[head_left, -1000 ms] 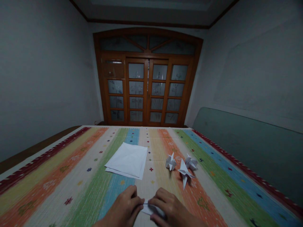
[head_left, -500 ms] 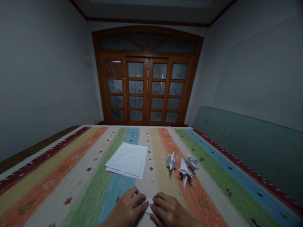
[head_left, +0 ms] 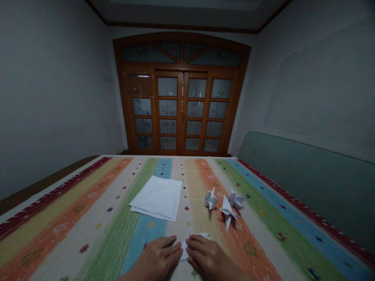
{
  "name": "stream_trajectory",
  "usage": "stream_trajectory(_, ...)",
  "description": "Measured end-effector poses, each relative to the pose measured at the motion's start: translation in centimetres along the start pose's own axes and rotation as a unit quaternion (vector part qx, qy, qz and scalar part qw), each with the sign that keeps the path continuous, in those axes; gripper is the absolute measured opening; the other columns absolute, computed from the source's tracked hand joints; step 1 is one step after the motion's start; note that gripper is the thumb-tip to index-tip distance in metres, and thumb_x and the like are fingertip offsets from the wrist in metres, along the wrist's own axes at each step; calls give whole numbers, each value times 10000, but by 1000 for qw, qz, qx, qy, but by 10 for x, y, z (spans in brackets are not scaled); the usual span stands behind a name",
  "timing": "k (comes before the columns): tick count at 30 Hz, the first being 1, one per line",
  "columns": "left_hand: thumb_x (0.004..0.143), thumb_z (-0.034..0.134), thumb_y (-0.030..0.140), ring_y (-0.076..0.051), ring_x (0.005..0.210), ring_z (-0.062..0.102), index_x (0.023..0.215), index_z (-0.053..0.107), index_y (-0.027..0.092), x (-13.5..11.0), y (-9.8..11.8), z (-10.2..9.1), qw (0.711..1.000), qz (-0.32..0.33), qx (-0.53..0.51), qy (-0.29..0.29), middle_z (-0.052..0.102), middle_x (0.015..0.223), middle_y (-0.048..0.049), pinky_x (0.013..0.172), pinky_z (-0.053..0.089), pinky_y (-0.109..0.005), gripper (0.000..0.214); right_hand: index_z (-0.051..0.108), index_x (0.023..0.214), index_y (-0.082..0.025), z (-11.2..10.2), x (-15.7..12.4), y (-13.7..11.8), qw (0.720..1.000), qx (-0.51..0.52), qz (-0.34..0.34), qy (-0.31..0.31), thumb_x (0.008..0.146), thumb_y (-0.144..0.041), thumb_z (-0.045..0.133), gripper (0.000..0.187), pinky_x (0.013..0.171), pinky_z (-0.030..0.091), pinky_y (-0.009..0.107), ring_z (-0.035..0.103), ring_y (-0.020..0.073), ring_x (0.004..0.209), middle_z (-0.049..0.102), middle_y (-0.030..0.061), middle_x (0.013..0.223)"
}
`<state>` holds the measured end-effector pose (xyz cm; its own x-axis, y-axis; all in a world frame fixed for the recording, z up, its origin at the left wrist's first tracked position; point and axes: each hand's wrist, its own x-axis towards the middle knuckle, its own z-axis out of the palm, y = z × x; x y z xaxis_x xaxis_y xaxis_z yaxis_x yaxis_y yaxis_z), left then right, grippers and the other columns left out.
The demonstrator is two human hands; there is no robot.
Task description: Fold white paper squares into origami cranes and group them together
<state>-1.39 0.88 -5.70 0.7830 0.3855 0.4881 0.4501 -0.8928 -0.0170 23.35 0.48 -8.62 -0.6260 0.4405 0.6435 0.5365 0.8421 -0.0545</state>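
Low in the head view, a small piece of folded white paper (head_left: 184,253) lies on the table between my hands. My left hand (head_left: 159,254) presses its left side, with fingers bent and held together. Across from it my right hand (head_left: 209,257) covers most of the paper, fingers curled over it; a white pointed edge shows beyond the knuckles. The fingertips of both hands almost meet. Much of the folded paper is hidden under the hands, so its full shape cannot be made out.
Square white paper sheets (head_left: 156,199) lie stacked ahead on the left. Three folded paper figures, like origami cranes (head_left: 229,214), stand ahead on the right. A striped tablecloth (head_left: 114,218) covers the table. A pale green bench back (head_left: 299,168) rises at the right; wooden doors (head_left: 182,109) stand beyond.
My fingers have flattened and shifted on the folded paper. A white edge of it now shows beyond my right hand. The sheets and the paper figures stay in place.
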Motion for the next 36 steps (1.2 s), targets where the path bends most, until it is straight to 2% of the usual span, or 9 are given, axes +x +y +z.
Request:
stream_trajectory(4, 986, 555, 122, -288, 1044, 768, 1215, 660, 214, 1, 0, 0, 1000, -17, -7, 17, 820, 1094, -61, 862, 646, -386, 268, 706, 1124, -162, -2, -1, 2, 1000, 20, 18, -16, 971, -135, 630, 173, 957, 602, 349, 748, 267, 1066, 806, 112, 1088)
stream_trajectory(11, 1000, 494, 111, -251, 988, 781, 1131, 667, 211, 9, 5, -13, 999, -29, -31, 25, 823, 959, -66, 877, 631, -328, 239, 670, 1216, -196, -24, 7, -2, 991, 81, 69, -84, 890, -129, 672, 332, 1040, 549, 336, 711, 263, 1161, 796, 107, 1125)
stream_trajectory(20, 904, 533, 92, -248, 1001, 775, 1141, 686, 234, 7, 6, -18, 994, -82, -72, 15, 823, 1021, -66, 888, 617, -312, 315, 751, 1120, -204, -34, 16, -4, 975, 175, 127, -45, 835, -36, 650, 346, 941, 575, 301, 729, 232, 1039, 807, 92, 1052)
stream_trajectory(26, 863, 660, 154, -282, 1085, 747, 1177, 701, 241, 3, 4, -13, 989, -116, -88, -11, 816, 1092, -68, 944, 602, -357, 328, 718, 1039, -180, -44, 31, -8, 979, 137, 105, -107, 897, -56, 574, 237, 864, 559, 298, 707, 230, 951, 771, 102, 970)
stream_trajectory(30, 934, 586, 122, -243, 1019, 761, 1102, 736, 261, 2, 1, -2, 985, -136, -108, 8, 820, 1028, -35, 878, 613, -304, 264, 683, 1037, -171, -38, 32, -6, 982, 116, 99, -109, 950, -91, 524, 198, 817, 538, 305, 681, 226, 889, 739, 100, 949)
stream_trajectory(33, 933, 578, 107, -230, 962, 764, 1087, 762, 263, 4, 1, 3, 981, -151, -118, 35, 799, 1042, -57, 821, 609, -278, 286, 677, 995, -172, -26, 25, 0, 982, 109, 115, -104, 978, -101, 500, 191, 775, 524, 295, 670, 215, 847, 720, 91, 914)
stream_trajectory(36, 915, 599, 74, -209, 875, 745, 1074, 779, 262, 7, 2, 2, 974, -171, -144, 29, 770, 965, -54, 758, 586, -253, 306, 683, 963, -173, -13, 17, 7, 983, 103, 126, -84, 948, -77, 532, 180, 735, 513, 288, 660, 212, 816, 713, 81, 888)
